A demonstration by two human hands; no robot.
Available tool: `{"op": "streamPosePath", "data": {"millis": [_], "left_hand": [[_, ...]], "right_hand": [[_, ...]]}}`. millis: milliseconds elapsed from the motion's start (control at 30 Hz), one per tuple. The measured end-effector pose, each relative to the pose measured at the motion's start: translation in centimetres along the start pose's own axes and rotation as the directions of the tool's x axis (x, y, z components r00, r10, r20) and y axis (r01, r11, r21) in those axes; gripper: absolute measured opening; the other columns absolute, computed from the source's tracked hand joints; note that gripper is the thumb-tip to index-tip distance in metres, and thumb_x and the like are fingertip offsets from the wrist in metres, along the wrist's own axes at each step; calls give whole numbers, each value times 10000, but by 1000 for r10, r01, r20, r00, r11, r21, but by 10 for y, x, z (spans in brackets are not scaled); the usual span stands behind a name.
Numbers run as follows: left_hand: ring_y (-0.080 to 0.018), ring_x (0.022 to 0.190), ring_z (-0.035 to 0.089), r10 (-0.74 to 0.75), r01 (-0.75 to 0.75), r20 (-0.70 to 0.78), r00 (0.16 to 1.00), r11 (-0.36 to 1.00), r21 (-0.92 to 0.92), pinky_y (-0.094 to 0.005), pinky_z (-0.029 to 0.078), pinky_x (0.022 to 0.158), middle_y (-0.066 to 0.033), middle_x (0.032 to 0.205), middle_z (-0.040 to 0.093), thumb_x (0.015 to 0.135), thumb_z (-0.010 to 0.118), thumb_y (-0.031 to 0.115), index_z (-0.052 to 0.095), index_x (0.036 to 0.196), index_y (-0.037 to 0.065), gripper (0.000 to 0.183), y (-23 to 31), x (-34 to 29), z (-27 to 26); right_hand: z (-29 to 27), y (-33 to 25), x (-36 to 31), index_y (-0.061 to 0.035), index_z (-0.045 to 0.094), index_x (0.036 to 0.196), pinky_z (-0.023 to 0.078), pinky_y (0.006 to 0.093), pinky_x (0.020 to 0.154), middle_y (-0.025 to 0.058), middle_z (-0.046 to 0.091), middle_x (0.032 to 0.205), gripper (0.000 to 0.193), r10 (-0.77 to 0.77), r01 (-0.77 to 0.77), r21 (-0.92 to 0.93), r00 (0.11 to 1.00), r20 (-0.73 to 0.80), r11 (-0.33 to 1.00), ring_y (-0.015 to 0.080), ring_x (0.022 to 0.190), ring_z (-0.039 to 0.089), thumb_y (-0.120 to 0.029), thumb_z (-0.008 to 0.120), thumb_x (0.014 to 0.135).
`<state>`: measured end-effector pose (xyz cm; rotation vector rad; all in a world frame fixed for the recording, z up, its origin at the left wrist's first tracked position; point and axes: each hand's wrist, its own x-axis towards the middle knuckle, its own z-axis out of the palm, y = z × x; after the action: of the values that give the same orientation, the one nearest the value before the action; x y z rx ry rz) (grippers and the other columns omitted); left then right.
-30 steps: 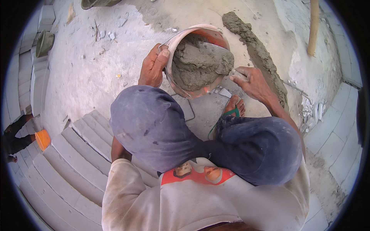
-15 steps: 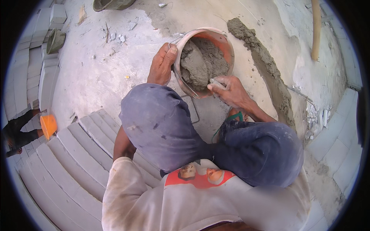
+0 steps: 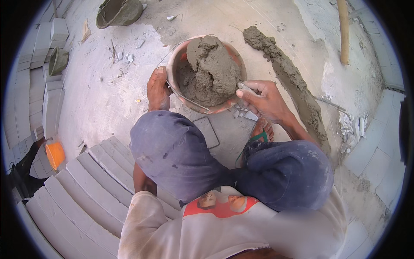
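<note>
A reddish bucket (image 3: 172,69) with a wire handle sits in front of my knees, holding wet grey mortar (image 3: 215,77). My left hand (image 3: 158,90) is closed on its left rim, beside the wire handle. My right hand (image 3: 265,102) grips the short grey handle of a trowel (image 3: 246,88) at the right rim. A big lump of mortar rises above the rim next to it and hides the trowel's blade.
A mortar strip (image 3: 297,88) runs along the floor on the right, near a wooden pole (image 3: 343,34). Pale blocks (image 3: 82,185) lie at lower left. Dark buckets (image 3: 118,13) stand farther off. Another person's dark-clothed legs (image 3: 26,172) show by an orange bucket (image 3: 55,154).
The mortar lump has risen above the bucket's rim on the trowel. The bucket appears farther left, and my left hand sits lower on its side.
</note>
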<state>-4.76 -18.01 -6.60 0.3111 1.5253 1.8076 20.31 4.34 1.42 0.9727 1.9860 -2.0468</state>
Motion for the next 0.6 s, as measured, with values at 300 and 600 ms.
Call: {"op": "streamPosePath", "data": {"millis": [300, 600], "left_hand": [[-241, 1196, 635, 8, -24, -85, 996, 982, -190, -419, 470, 1072, -164, 1285, 683, 1138, 477, 384, 624, 1287, -49, 481, -47, 12, -69], [-225, 1162, 653, 23, -30, -26, 999, 959, -280, -402, 485, 1050, -145, 1259, 700, 1141, 476, 361, 628, 1287, -44, 458, -55, 8, -69]], "right_hand": [[-80, 40, 106, 13, 725, 1042, 562, 469, 717, 200, 726, 885, 238, -583, 107, -736, 690, -428, 668, 366, 806, 717, -200, 678, 946], [-106, 60, 83, -1, 687, 1194, 567, 522, 853, 254, 728, 1044, 319, -435, -239, -772, 711, -552, 589, 439, 981, 715, -240, 650, 987]]}}
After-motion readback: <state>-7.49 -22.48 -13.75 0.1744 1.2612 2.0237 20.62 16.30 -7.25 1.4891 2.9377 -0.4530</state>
